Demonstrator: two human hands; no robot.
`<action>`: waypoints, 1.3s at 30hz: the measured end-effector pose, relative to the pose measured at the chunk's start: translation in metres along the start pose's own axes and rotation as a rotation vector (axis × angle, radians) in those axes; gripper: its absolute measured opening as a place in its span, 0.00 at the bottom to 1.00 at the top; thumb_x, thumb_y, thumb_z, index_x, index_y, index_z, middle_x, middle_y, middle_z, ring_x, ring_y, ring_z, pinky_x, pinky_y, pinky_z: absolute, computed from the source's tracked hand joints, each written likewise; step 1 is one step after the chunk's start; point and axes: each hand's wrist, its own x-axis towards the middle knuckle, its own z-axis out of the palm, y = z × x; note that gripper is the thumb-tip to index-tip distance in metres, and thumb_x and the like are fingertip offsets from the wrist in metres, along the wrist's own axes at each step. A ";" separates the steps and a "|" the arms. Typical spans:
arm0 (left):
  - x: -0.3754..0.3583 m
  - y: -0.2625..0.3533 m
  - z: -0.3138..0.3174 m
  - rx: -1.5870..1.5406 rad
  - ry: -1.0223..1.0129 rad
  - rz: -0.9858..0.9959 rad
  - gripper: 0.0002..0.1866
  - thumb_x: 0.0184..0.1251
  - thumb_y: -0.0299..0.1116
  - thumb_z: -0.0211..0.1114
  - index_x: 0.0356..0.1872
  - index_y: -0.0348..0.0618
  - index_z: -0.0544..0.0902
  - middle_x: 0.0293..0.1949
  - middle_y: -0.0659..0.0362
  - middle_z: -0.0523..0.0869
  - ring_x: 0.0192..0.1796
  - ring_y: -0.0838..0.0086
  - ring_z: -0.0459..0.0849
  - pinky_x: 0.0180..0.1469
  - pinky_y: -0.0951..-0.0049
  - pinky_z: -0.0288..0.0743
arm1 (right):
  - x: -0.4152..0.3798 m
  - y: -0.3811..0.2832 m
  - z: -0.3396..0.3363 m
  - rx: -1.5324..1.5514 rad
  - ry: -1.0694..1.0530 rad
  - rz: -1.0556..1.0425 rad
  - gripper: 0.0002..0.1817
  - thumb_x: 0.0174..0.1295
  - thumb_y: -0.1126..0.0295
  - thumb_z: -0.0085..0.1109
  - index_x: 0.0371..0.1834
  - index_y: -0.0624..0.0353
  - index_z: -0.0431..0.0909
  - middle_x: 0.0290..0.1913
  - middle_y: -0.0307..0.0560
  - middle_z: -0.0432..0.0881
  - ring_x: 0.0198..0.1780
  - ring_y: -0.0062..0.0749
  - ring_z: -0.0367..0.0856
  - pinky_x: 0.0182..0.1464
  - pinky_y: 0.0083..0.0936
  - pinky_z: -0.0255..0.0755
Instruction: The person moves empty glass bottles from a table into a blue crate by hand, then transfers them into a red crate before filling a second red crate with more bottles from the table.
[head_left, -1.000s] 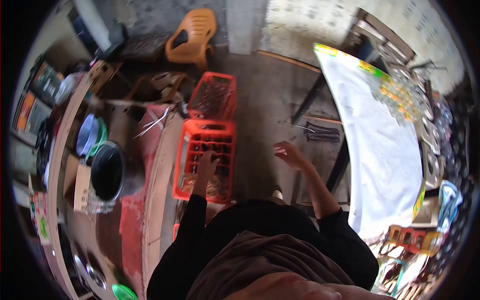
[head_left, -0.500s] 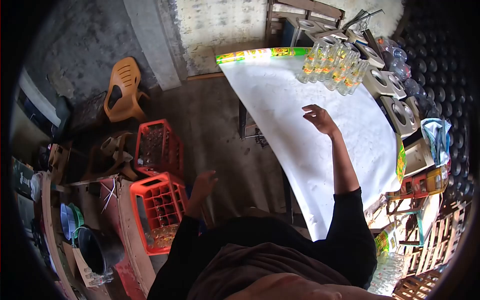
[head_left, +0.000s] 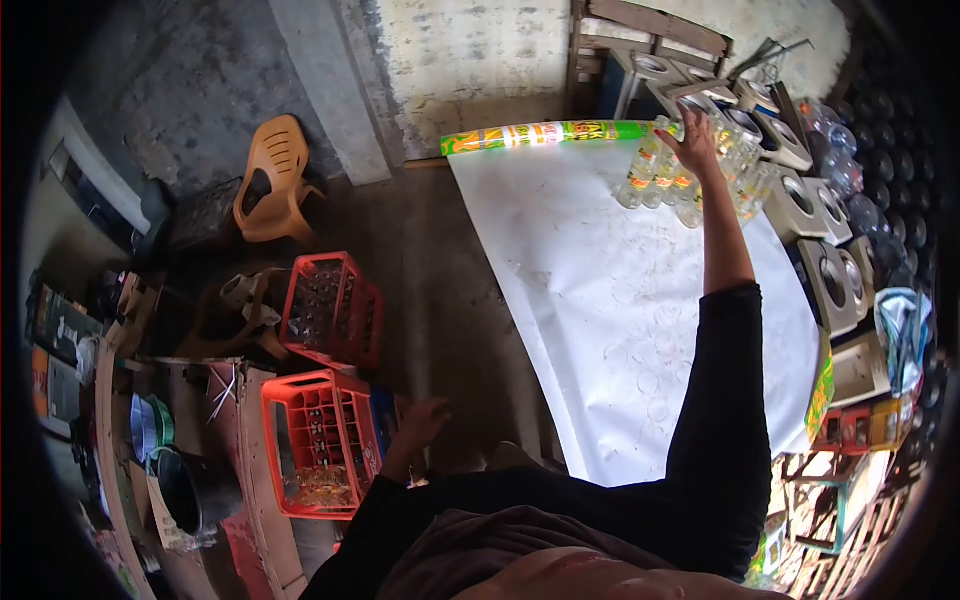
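My right hand reaches out over the glass bottles at the far end of the white-covered table. Its fingers are spread, with the fingertips right at the bottle necks. The bottles are clear, stand upright in a tight group and carry orange and yellow labels; my hand and forearm hide some of them. Low on the left, my left hand hangs beside a red bottle crate, its fingers loosely apart and holding nothing.
A second red crate stands behind the first. Further back is an orange plastic chair. A black bucket sits at the lower left. Along the table's right side are beige box-like units with round openings and a blue cloth.
My right hand has moved forward from above the bare sheet to the bottles, its fingers spreading. My left hand has dropped slightly, and the view has shifted.
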 end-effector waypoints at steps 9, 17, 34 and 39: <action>-0.046 -0.046 0.017 -0.018 0.129 -0.233 0.19 0.58 0.39 0.62 0.48 0.41 0.77 0.48 0.49 0.79 0.54 0.57 0.76 0.57 0.63 0.67 | 0.010 0.017 0.030 -0.196 -0.038 -0.183 0.28 0.58 0.44 0.52 0.47 0.58 0.75 0.42 0.55 0.77 0.48 0.49 0.74 0.49 0.39 0.68; -0.053 -0.045 0.023 -0.110 0.191 -0.170 0.17 0.57 0.36 0.61 0.47 0.41 0.76 0.46 0.50 0.77 0.53 0.56 0.74 0.55 0.60 0.67 | 0.008 0.018 0.049 -0.527 -0.184 -0.140 0.30 0.58 0.36 0.42 0.48 0.49 0.74 0.38 0.47 0.82 0.32 0.48 0.81 0.26 0.39 0.73; -0.054 0.007 -0.149 -0.168 0.848 -0.096 0.29 0.55 0.41 0.67 0.58 0.45 0.70 0.55 0.54 0.75 0.57 0.60 0.73 0.58 0.64 0.68 | -0.049 -0.497 -0.031 0.795 -0.238 -0.818 0.11 0.47 0.66 0.67 0.29 0.58 0.75 0.27 0.45 0.76 0.28 0.38 0.78 0.30 0.29 0.72; -0.086 -0.003 -0.205 -0.083 1.072 -0.048 0.36 0.46 0.35 0.72 0.59 0.42 0.68 0.56 0.51 0.74 0.57 0.57 0.73 0.58 0.62 0.69 | -0.103 -0.641 -0.025 1.221 -0.229 -1.183 0.14 0.44 0.62 0.67 0.25 0.55 0.72 0.26 0.41 0.76 0.28 0.34 0.78 0.27 0.28 0.73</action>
